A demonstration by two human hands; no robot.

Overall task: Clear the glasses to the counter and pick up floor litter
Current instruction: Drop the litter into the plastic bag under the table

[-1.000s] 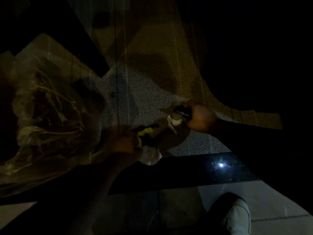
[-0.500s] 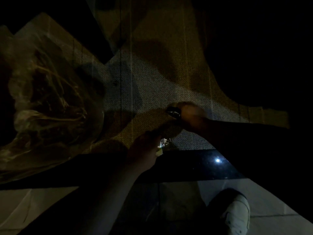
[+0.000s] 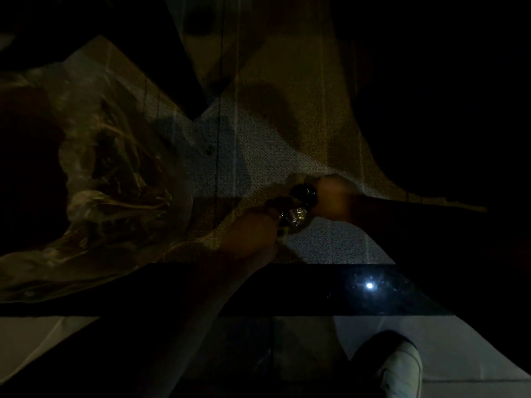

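Note:
The scene is very dark. My left hand is low over the carpet, its fingers closed on crumpled litter, a shiny wrapper with a yellowish scrap beneath it. My right hand touches the same bundle from the right and grips a small dark glossy object; I cannot tell what that object is. A large clear plastic bag full of rubbish hangs at the left beside my left arm. No glasses are visible.
A polished black floor strip with a bright light reflection runs across below the hands. Pale floor tiles lie nearer to me, with my white shoe on them. Dark furniture shapes edge the carpet at top left and right.
My left hand has moved up and right with the litter until it meets my right hand. The white scraps that lay on the carpet edge earlier are gone from there.

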